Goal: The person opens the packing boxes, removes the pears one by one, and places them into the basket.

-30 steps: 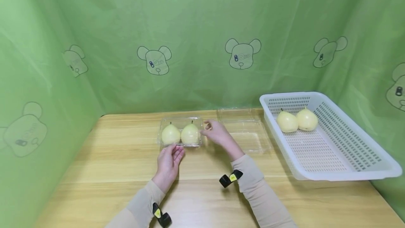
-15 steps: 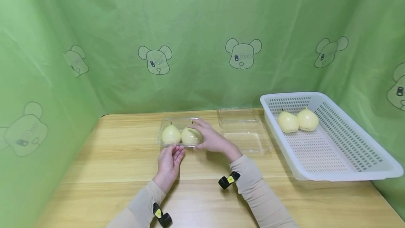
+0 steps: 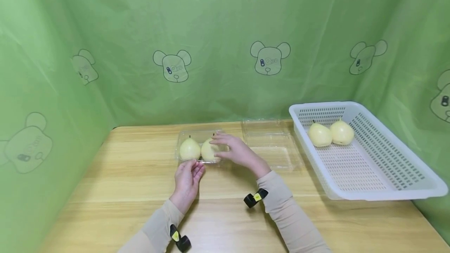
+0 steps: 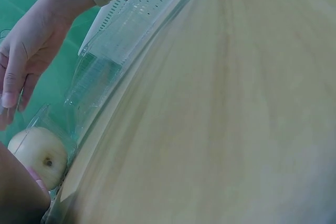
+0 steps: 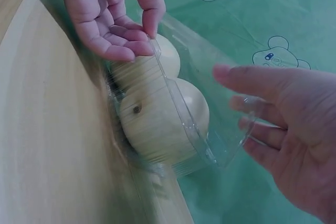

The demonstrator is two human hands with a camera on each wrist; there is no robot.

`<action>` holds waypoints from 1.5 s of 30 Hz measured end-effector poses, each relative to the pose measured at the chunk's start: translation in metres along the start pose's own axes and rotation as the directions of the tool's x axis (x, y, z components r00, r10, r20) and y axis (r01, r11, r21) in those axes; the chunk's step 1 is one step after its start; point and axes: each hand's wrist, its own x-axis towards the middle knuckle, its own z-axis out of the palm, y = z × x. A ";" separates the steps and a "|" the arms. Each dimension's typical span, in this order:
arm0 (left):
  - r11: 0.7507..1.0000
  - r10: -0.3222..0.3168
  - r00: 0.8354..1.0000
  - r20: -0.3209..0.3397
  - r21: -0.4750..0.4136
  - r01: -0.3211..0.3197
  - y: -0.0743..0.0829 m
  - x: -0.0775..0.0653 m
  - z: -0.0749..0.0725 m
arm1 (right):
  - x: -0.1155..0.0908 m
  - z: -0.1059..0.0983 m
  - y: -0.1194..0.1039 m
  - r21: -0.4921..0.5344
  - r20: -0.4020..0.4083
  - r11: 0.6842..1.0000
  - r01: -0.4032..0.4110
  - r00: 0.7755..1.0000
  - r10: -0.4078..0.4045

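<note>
Clear plastic forms the box (image 3: 202,137) at the far side of the wooden table (image 3: 105,202), a little left of the middle. Inside sit two pale yellow pears side by side, the left pear (image 3: 189,150) and the right pear (image 3: 208,152), both with dark stems upward.

The person's left hand (image 3: 187,180) pinches the front rim of the box between thumb and fingertips, its other fingers loosely curved. The right hand (image 3: 237,152) reaches in at the box's right end, thumb held apart from extended, relaxed fingers, in front of the right pear in the head view. In the right wrist view these fingers lie close to the plastic; whether they touch it cannot be told.

Just right of the box, a second clear container (image 3: 270,140) lies unfolded beside a white slotted basket (image 3: 390,195). Two more pears, the near one (image 3: 319,135) and its neighbour (image 3: 342,132), lean together inside the basket. Green curtain (image 3: 218,15) printed with bear heads hangs behind.
</note>
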 end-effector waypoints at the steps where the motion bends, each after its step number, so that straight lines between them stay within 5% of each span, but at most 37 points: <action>1: 1.000 -0.001 1.000 0.003 0.002 0.001 0.000 0.000 0.000 | 0.000 0.000 0.000 0.003 -0.010 1.000 0.006 1.000 -0.006; 12: 1.000 0.002 1.000 0.008 0.015 -0.002 0.000 -0.001 0.001 | 0.005 0.003 -0.001 0.035 -0.104 0.999 0.011 0.995 -0.007; 20: 0.998 0.058 0.995 0.077 0.007 -0.059 0.002 -0.008 0.002 | 0.006 0.006 -0.002 0.038 -0.157 0.999 0.015 0.988 -0.009; 33: 0.999 -0.042 0.998 0.051 0.035 0.040 0.001 -0.006 0.002 | 0.007 0.007 0.003 0.033 -0.261 0.999 -0.029 0.965 0.037; 38: 0.998 -0.048 0.997 0.059 0.048 0.045 0.001 -0.007 0.003 | 0.006 0.003 0.004 0.049 -0.231 0.999 -0.020 0.972 0.031; 45: 0.974 -0.210 0.971 0.114 0.107 0.198 0.002 -0.016 0.007 | 0.005 -0.003 0.003 0.092 -0.210 0.995 -0.048 0.975 0.066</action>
